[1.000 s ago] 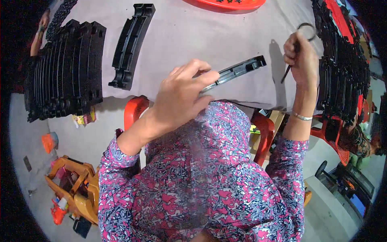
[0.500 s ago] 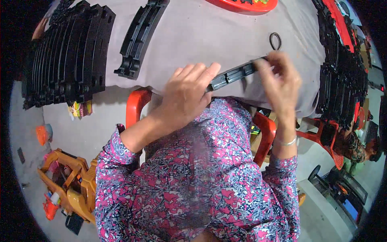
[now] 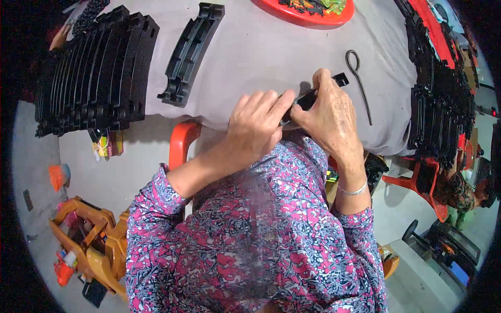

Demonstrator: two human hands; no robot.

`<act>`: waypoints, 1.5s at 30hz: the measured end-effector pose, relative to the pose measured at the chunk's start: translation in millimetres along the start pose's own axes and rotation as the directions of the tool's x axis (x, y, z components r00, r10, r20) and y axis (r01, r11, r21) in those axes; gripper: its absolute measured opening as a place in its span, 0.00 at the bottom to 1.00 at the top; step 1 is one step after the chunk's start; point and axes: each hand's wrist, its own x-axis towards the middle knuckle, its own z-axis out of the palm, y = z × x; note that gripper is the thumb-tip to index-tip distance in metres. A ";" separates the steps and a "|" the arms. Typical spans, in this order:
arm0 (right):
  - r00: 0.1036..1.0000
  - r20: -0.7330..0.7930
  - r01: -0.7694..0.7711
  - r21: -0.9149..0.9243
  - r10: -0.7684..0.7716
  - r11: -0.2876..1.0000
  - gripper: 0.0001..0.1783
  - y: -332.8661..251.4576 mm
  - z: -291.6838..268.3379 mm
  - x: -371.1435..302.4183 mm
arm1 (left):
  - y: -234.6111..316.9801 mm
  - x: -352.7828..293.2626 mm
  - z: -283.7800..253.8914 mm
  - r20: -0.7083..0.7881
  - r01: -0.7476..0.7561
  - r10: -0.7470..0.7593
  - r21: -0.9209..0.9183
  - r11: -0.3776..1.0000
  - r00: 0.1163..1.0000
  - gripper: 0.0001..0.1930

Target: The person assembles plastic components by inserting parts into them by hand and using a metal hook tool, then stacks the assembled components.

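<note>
Black strip (image 3: 307,99), gripped by the fingers of left hand (image 3: 255,124) and right hand (image 3: 333,119); uneven pressure could twist it loose.

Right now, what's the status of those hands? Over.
Left hand gripping black plastic piece; right hand over its middle, grip unclear. Looped rod on the cloth to the right. Hands hiding much of the piece.
</note>
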 end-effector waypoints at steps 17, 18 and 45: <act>0.999 -0.028 0.035 -0.021 -0.035 0.999 0.21 -6.5 10.0 11.6 | 4.6 -5.8 11.2 -0.044 -0.013 0.015 0.031 0.999 0.999 0.40; 0.999 -0.026 0.043 -0.020 -0.043 0.999 0.21 -6.6 10.3 12.4 | 4.1 -5.5 11.6 -0.048 -0.007 0.009 0.036 0.999 0.999 0.40; 0.861 -0.001 0.503 0.145 -0.508 0.852 0.27 -79.0 70.1 116.3 | -8.5 -23.7 -46.2 -0.365 0.242 -0.179 0.133 0.961 0.913 0.36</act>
